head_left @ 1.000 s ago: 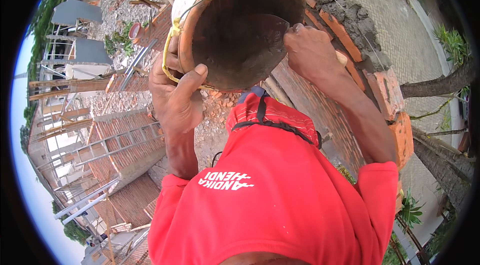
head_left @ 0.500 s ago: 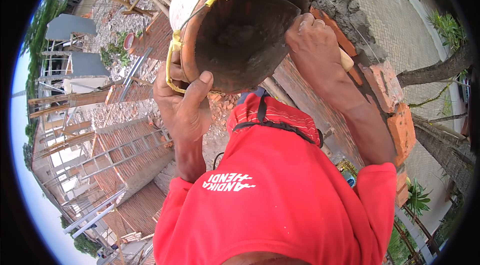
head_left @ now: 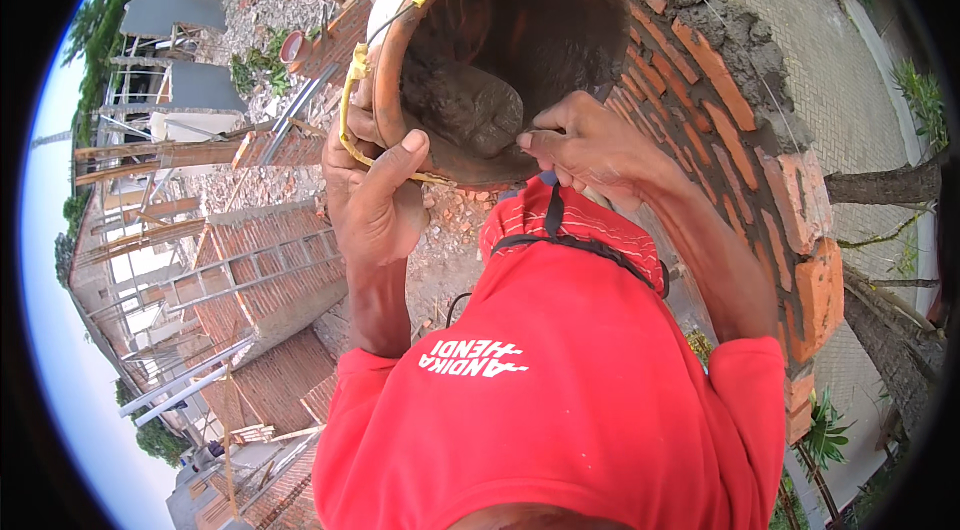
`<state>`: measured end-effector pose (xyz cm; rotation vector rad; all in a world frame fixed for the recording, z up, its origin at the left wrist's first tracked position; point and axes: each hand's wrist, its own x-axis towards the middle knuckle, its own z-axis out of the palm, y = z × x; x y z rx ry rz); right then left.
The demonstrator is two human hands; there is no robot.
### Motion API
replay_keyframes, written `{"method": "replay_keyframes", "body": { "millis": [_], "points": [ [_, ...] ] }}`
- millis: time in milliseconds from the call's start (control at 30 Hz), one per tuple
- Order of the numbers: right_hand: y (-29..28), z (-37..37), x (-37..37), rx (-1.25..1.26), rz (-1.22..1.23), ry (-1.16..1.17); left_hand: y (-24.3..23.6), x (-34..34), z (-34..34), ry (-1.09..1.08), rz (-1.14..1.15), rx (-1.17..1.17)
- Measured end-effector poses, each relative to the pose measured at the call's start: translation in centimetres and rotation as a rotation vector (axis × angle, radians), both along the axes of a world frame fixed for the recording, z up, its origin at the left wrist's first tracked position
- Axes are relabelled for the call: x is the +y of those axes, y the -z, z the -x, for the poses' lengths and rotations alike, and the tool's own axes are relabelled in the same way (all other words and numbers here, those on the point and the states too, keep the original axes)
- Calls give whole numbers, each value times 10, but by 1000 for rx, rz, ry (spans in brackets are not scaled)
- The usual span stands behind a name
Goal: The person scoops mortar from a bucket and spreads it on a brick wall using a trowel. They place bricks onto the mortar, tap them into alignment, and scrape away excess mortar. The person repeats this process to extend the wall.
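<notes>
My left hand [head_left: 378, 198] grips the rim of a bucket [head_left: 388, 65], thumb on the near edge and fingers around the outside. The bucket is tilted so that its mouth faces me, and a yellow-wrapped wire handle [head_left: 357, 80] hangs over the rim. Wet grey mortar [head_left: 435, 95] lies along its lower left inside. At the bucket's lower right edge, my right hand [head_left: 597, 148] is closed around a trowel, whose pale handle end [head_left: 597, 197] shows below the fist. Mortar and the fist hide most of the trowel's blade.
A brick wall [head_left: 720, 150] runs along my right, with fresh mortar [head_left: 740, 45] on top and a taut string [head_left: 735, 25] above it. Loose bricks [head_left: 820, 295] sit at its near end. Tree trunks [head_left: 885, 188] stand beyond. Rubble and a ladder [head_left: 255, 265] are to the left.
My right hand has moved down and left with the trowel, from the bucket's right rim to its lower right edge. A lump of mortar now shows near the trowel. The left hand keeps its hold.
</notes>
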<state>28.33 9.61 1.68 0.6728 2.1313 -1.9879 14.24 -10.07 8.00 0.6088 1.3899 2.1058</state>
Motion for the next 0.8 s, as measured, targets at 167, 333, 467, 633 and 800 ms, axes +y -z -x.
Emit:
{"method": "replay_keyframes", "body": {
  "millis": [167,333,467,633,800],
  "points": [
    [-10,4,3,11,129,-10,36,-8,5,-128,-157,-156],
    [-39,-32,30,-58,39,10,71,-39,23,-214,-284,-345],
    [-72,-126,53,69,-8,97,107,-65,63,-406,-117,-514],
    [-133,-250,44,-84,-234,553,190,-126,117,-414,105,-511],
    [-140,-290,36,-486,-939,720,299,-182,172,-413,276,-468]
  ]
}}
